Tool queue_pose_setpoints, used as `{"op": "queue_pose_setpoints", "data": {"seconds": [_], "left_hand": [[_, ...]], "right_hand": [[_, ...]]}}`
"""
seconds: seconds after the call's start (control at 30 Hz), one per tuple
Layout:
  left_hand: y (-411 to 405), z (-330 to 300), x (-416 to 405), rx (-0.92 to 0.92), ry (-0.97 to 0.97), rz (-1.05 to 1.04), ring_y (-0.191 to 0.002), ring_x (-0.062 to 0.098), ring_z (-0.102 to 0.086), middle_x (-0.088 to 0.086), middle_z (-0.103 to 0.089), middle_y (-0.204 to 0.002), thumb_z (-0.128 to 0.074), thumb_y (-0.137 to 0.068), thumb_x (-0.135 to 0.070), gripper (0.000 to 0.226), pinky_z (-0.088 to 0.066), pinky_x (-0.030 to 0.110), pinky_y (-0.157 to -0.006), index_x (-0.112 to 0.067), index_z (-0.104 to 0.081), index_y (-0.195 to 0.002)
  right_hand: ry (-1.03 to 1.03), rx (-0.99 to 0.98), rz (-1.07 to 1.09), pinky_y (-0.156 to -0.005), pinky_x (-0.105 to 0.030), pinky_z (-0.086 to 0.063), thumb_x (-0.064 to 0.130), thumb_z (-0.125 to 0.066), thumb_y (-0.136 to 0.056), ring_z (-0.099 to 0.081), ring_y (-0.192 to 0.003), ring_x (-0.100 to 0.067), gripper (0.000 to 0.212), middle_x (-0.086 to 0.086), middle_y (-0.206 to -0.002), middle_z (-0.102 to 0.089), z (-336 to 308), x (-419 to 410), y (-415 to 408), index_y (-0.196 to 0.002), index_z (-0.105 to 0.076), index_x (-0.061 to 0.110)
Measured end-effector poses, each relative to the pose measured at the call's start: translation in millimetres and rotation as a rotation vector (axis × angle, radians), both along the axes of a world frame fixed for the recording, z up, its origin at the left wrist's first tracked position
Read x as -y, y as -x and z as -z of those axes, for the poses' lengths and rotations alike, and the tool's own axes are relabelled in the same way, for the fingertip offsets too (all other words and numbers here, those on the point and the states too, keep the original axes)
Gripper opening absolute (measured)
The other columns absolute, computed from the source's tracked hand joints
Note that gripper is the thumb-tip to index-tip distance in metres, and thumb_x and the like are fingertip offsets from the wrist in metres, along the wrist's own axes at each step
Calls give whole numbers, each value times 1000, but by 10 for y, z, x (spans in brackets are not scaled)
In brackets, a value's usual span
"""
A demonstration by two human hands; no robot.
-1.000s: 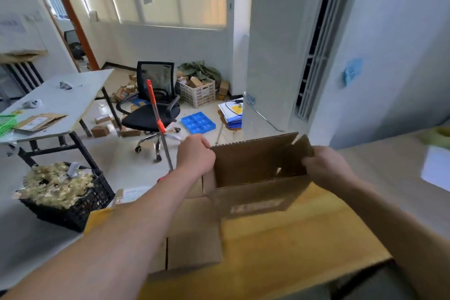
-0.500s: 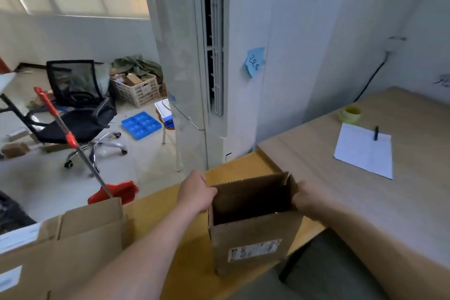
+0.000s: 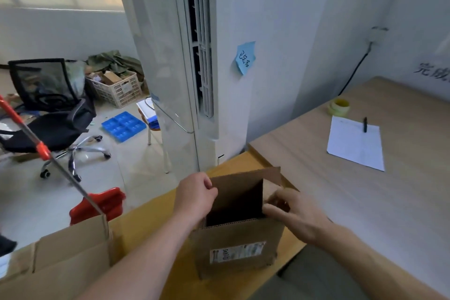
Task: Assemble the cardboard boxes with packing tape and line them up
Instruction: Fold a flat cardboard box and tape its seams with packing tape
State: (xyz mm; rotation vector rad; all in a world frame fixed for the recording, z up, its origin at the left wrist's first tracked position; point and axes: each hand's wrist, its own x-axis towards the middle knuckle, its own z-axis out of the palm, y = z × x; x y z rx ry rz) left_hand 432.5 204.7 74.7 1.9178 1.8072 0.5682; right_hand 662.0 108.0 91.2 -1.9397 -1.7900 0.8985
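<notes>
While the open cardboard box (image 3: 237, 238) stood upright near the front edge of the yellowish table (image 3: 155, 221), both hands worked at its top. The left hand (image 3: 194, 196) was clenched around the left flap, its grip pinching the cardboard edge between thumb and curled fingers. The right hand (image 3: 291, 212) grasped the right flap, fingers curled over its edge at the box's right wall. The rear flap stood up behind the dark opening, and a white label (image 3: 237, 251) showed on the near face of the box.

To the left, a second, larger cardboard box (image 3: 60, 265) rested on the same table, well apart from the first. A paler wooden table (image 3: 365, 202) adjoined on the right, carrying a sheet of white paper (image 3: 355, 142) with a black pen (image 3: 365, 124) lying on its far edge, and a roll of yellowish tape (image 3: 339, 106) just beyond the paper. A blue sticky note (image 3: 245, 57) was stuck on the wall beside a tall white air conditioner (image 3: 180, 68). On the floor beyond stood a black office chair (image 3: 48, 114), a blue tray (image 3: 123, 125), a white crate (image 3: 118, 89) and a red dustpan (image 3: 99, 204) with a long handle.
</notes>
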Motion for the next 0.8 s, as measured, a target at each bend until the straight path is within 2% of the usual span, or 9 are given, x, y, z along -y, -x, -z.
{"op": "queue_pose_setpoints", "data": {"seconds": [0.1, 0.17, 0.23, 0.3, 0.4, 0.53, 0.63, 0.7, 0.8], "left_hand": [[57, 120, -3, -40, 74, 130, -92, 11, -61, -7, -67, -103, -70, -86, -42, 31, -47, 23, -80, -24, -68, -111], [164, 223, -20, -35, 190, 212, -99, 11, -61, -5, -66, -112, -66, -89, -44, 39, -44, 22, -81, -22, -65, -121], [297, 321, -51, 9, 305, 269, -102, 11, -61, -6, -66, -114, -62, -92, -40, 36, -46, 24, -86, -22, -65, -123], [437, 417, -56, 91, 341, 289, -104, 10, -61, -7, -66, -114, -63, -93, -32, 29, -49, 28, -93, -24, -66, -120], [557, 521, -17, 133, 346, 342, -103, 6, -60, -10, -65, -109, -65, -92, -21, 24, -50, 24, -91, -26, -66, -116], [584, 552, 26, 309, 280, 249, -84, 15, -65, 2, -67, -89, -63, -91, -14, 16, -58, 38, -80, -22, -57, -103], [575, 581, 54, 418, 211, 78, -74, 21, -64, 8, -63, -82, -61, -93, -30, 41, -56, 37, -64, -19, -42, -128], [604, 646, 89, 252, 169, 100, -79, 17, -61, 4, -62, -91, -60, -89, -50, 56, -48, 25, -62, -28, -39, -137], [680, 796, 165, 70, 183, 230, -95, 7, -52, -5, -56, -110, -42, -79, -77, 60, -39, 17, -70, -35, -61, -117]], "right_hand": [[89, 69, -169, -98, -25, -42, 87, -46, -72, -48, -111, 6, 69, 27, -123, -50, 46, 59, 20, -123, -61, 43], [155, 168, -197, -98, -27, -44, 78, -52, -77, -50, -111, 1, 59, 25, -122, -53, 193, 97, 52, -123, -61, 42], [130, 128, -125, -97, -28, -47, 67, -53, -86, -52, -107, 2, 38, 24, -119, -56, 384, 167, 99, -110, -66, 40], [14, 108, -44, -106, -28, -41, 59, -57, -89, -41, -122, 4, 21, 26, -133, -43, 540, 243, 164, -98, -63, 42], [-119, 173, -105, -113, -27, -30, 57, -58, -86, -22, -136, 4, 21, 27, -145, -30, 662, 266, 268, -98, -65, 41], [-64, -27, 20, -109, -31, -41, 46, -64, -88, -38, -127, 8, 16, 28, -129, -50, 759, 267, 373, -98, -67, 33], [-7, -216, 296, -89, -40, -54, 34, -75, -82, -54, -103, -6, 21, 14, -112, -56, 877, 344, 442, -97, -60, 32], [-8, -281, 428, -80, -42, -57, 26, -78, -77, -56, -97, -14, 31, 6, -109, -55, 933, 363, 551, -97, -55, 30], [-20, -324, 559, -92, -45, -54, 19, -81, -74, -51, -116, -16, 64, 8, -128, -47, 964, 353, 721, -123, -44, 38]]}}
